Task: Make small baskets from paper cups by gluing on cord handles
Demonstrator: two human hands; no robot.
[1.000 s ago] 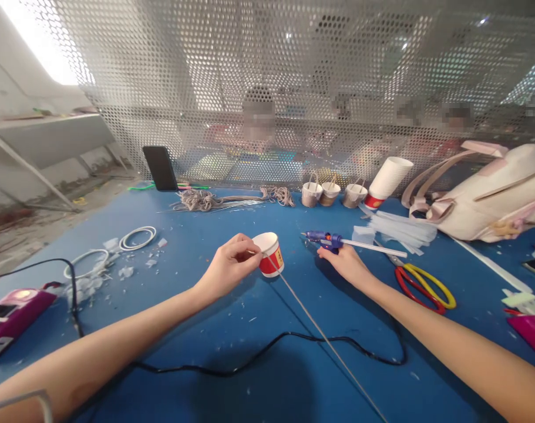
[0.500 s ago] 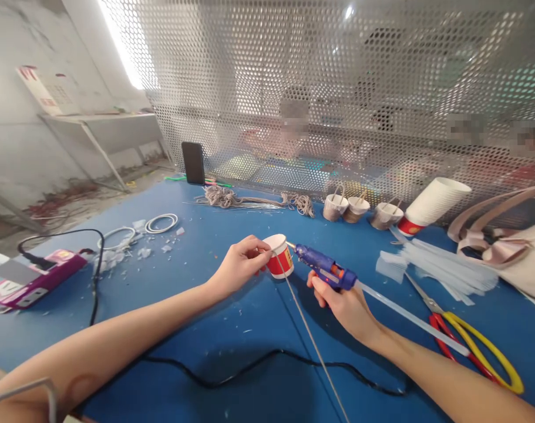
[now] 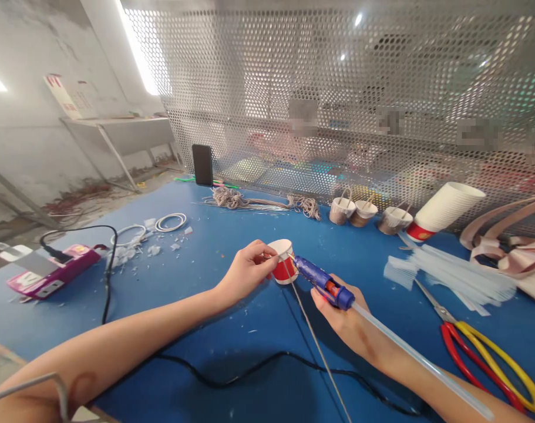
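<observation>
A small red and white paper cup [image 3: 284, 270] is pinched at its left side by my left hand [image 3: 248, 271], whose fingers also press a thin grey cord [image 3: 312, 333] against it. The cord runs from the cup down to the bottom edge of the view. My right hand [image 3: 344, 314] is closed around a blue glue gun [image 3: 320, 281], with a long clear glue stick [image 3: 419, 358] coming out of its back. The gun's nozzle points left and appears to meet the cup's side just below the rim.
Scissors [image 3: 446, 315] and clear glue sticks [image 3: 461, 276] lie right. Behind stand stacked cups [image 3: 447, 208], several cord-wrapped cups [image 3: 341, 210], cord bundles [image 3: 227, 198] and a phone [image 3: 202, 165]. A purple power strip [image 3: 56, 273] is left; a black cable [image 3: 223, 383] crosses the front.
The glue gun's nozzle has moved from beside the cup's rim to its side, and the gun is tilted more downward at the back. The whole view has shifted slightly.
</observation>
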